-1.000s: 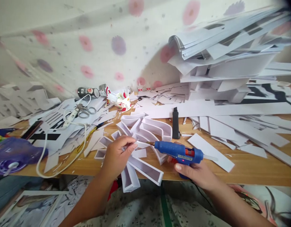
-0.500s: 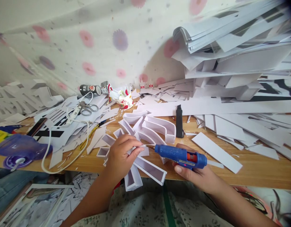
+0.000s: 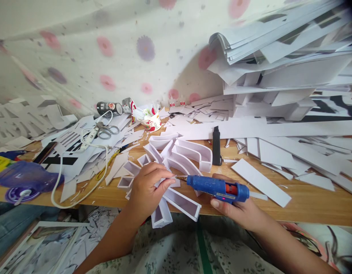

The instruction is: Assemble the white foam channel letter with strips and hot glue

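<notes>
My right hand (image 3: pixel 236 207) is wrapped around a blue hot glue gun (image 3: pixel 212 186), its metal nozzle pointing left. Just off the nozzle tip, my left hand (image 3: pixel 149 188) pinches with thumb and forefinger. A tiny pale bit shows at those fingertips, too small to name. Beneath both hands lies a white hollow shape of foam board walls (image 3: pixel 190 163), open at the top and split into several narrow compartments. My left hand hides part of its left side. Some of the shape juts past the table's front edge.
A black box cutter (image 3: pixel 217 146) lies behind the glue gun, near a loose white strip (image 3: pixel 261 182). Scissors (image 3: pixel 108 130), a white power cable (image 3: pixel 54 190) and a paper cup (image 3: pixel 150 120) sit left. Stacked white boards (image 3: pixel 290 76) rise at right. A purple bottle (image 3: pixel 30 177) is far left.
Almost nothing differs. The glue gun and both hands keep nearly the same place, with only a very slight shift of the whole view.
</notes>
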`<state>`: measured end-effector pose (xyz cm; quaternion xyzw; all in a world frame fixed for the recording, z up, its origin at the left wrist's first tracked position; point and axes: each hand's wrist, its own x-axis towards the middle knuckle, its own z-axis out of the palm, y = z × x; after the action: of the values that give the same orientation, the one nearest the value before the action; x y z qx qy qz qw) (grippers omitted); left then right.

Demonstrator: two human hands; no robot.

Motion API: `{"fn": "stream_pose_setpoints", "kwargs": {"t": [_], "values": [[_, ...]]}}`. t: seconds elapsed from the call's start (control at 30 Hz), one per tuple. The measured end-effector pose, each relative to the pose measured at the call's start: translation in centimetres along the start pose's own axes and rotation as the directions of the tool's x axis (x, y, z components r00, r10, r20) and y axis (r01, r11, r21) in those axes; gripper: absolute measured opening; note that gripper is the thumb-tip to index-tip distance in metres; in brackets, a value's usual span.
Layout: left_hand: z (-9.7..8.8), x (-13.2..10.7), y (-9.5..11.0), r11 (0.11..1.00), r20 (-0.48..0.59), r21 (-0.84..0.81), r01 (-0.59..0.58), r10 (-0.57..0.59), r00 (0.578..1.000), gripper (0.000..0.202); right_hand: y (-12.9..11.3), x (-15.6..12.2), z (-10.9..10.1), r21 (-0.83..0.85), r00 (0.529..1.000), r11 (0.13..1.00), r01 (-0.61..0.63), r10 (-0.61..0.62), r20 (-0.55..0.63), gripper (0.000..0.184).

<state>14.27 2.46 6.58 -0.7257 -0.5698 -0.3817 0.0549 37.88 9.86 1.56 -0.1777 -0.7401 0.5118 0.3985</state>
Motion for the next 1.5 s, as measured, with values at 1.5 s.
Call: {"fn": "stream_pose_setpoints", "kwargs": {"t": [1.5], "values": [[-2.2,-0.4,0.0,0.996,-0.113,0.069,-0.050,0.058,0.992,0.010,0.0,-0.1,-0.1,-0.101,0.997,0.992,0.071,-0.069,0.031,0.005]]}}
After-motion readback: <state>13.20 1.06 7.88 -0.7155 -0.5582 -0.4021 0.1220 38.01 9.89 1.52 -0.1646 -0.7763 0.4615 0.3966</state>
